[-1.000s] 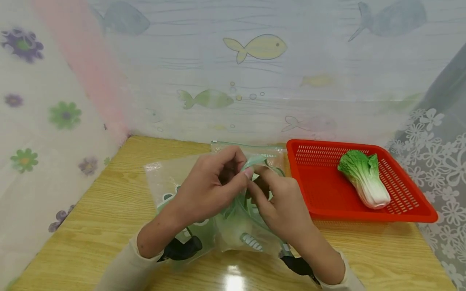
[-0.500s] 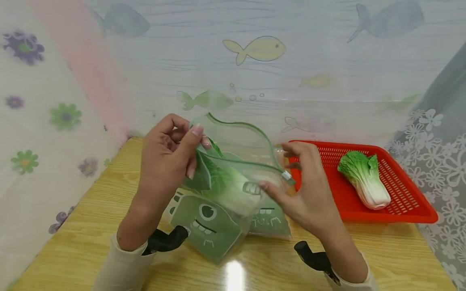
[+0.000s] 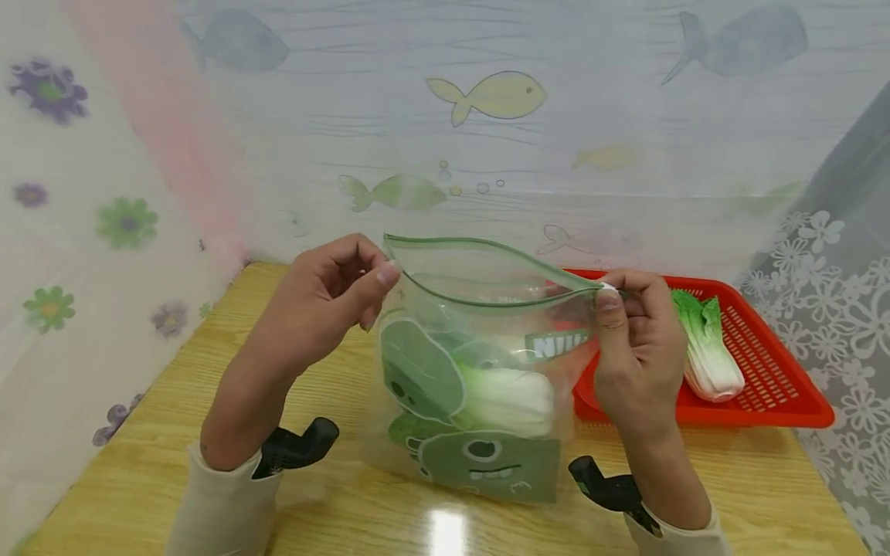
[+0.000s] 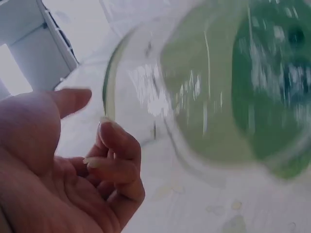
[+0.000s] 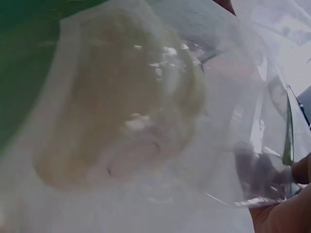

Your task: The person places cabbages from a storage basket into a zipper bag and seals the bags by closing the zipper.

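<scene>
A clear zip bag with green cartoon prints hangs upright between my hands, its mouth parted. Inside it a Chinese cabbage lies sideways, white base to the right; the right wrist view shows that cabbage base blurred through the plastic. My right hand pinches the mouth's right corner at the white zip slider. At the left corner is my left hand; in the left wrist view its thumb stands apart from the loosely bent fingers, beside the bag's edge.
A red basket stands at the right with another Chinese cabbage in it, partly behind my right hand. A one-eyed print shows low down; I cannot tell whether it belongs to this bag or one beneath. The wooden table runs underneath.
The bag was first bunched low between both hands, then lifted tilted by the left hand. Now it hangs straighter, and the right hand has taken hold of its slider corner.
</scene>
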`<act>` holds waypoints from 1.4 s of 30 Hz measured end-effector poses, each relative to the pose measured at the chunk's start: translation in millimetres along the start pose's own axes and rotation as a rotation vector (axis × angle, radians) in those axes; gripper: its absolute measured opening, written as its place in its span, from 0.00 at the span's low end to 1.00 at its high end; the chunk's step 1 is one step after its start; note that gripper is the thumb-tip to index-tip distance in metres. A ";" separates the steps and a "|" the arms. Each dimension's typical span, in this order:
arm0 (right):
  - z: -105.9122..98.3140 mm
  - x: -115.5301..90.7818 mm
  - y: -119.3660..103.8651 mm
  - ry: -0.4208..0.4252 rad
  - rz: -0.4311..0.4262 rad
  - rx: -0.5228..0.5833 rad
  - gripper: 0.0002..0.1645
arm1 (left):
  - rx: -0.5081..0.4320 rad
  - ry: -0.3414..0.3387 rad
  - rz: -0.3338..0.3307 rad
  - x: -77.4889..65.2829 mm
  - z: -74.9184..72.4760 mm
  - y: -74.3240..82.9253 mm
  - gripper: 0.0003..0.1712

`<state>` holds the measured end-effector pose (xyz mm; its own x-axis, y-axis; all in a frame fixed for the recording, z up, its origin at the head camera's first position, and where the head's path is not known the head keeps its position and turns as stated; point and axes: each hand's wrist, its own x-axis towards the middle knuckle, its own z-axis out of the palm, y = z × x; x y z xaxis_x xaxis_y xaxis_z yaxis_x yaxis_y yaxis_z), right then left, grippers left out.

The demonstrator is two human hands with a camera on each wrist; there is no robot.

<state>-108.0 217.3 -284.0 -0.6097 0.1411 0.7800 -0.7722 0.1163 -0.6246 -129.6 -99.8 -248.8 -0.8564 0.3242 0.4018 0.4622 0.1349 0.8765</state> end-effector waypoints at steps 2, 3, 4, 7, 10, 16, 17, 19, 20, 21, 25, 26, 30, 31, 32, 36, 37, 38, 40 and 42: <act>-1.2 0.8 0.1 0.048 -0.009 0.064 0.07 | 0.071 -0.025 0.010 5.9 -2.8 -6.9 0.12; -1.9 1.4 0.5 0.059 -0.014 0.109 0.06 | 0.095 -0.044 0.003 9.0 -4.3 -11.1 0.15; -2.8 2.0 0.8 0.063 -0.018 0.152 0.06 | 0.117 -0.065 -0.009 11.9 -5.4 -14.9 0.19; -5.8 3.3 1.3 0.058 -0.009 0.239 0.06 | 0.105 -0.123 -0.017 18.9 -5.4 -25.7 0.17; -10.4 4.1 0.0 0.078 -0.002 0.166 0.07 | 0.050 -0.092 0.057 20.9 -1.5 -29.2 0.06; -23.4 8.1 -0.9 0.151 -0.058 -0.171 0.14 | -0.052 0.156 0.244 16.1 3.1 -20.7 0.03; -24.9 8.6 -0.1 0.150 -0.064 -0.181 0.14 | -0.059 0.196 0.249 15.1 3.5 -19.5 0.04; -26.9 9.6 0.9 0.143 -0.075 -0.213 0.15 | -0.056 0.251 0.252 14.1 4.7 -18.1 0.05; -27.6 10.2 1.3 0.134 -0.076 -0.209 0.15 | -0.049 0.262 0.252 13.8 5.3 -18.0 0.05; -28.1 10.2 1.6 0.121 -0.076 -0.194 0.15 | -0.037 0.261 0.252 13.2 6.0 -17.7 0.04; -30.4 10.7 2.3 0.079 -0.095 -0.182 0.16 | -0.025 0.242 0.257 13.9 7.1 -17.7 0.05; -32.0 11.3 2.3 0.057 -0.095 -0.156 0.17 | -0.027 0.245 0.256 14.9 6.5 -18.4 0.05; -38.1 12.5 7.3 -0.177 -0.106 -0.001 0.13 | -0.048 0.342 0.251 19.0 0.5 -22.6 0.06; -39.0 13.2 9.0 -0.275 -0.107 0.051 0.13 | -0.033 0.375 0.252 19.8 -1.4 -23.2 0.07; -39.3 13.3 10.8 -0.381 -0.102 0.102 0.12 | -0.016 0.404 0.252 20.5 -3.3 -23.8 0.08; -34.3 10.9 13.5 -0.706 -0.074 0.134 0.09 | 0.096 0.435 0.218 22.1 -12.0 -24.3 0.11; -32.1 9.7 12.8 -0.756 -0.061 0.123 0.09 | 0.128 0.418 0.204 22.3 -14.2 -24.7 0.11; -29.8 8.1 11.8 -0.797 -0.045 0.101 0.11 | 0.148 0.395 0.190 22.2 -16.3 -25.3 0.11; -25.8 6.1 9.9 -0.863 -0.028 0.061 0.13 | 0.175 0.348 0.172 21.9 -19.9 -27.2 0.11; -22.9 5.9 9.3 -0.899 -0.053 0.047 0.12 | 0.154 0.319 0.165 22.6 -21.9 -30.0 0.11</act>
<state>-114.7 241.7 -286.1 -0.4674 -0.6880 0.5552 -0.7978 0.0576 -0.6002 -167.9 -117.0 -260.3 -0.7849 0.0495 0.6177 0.6082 0.2521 0.7527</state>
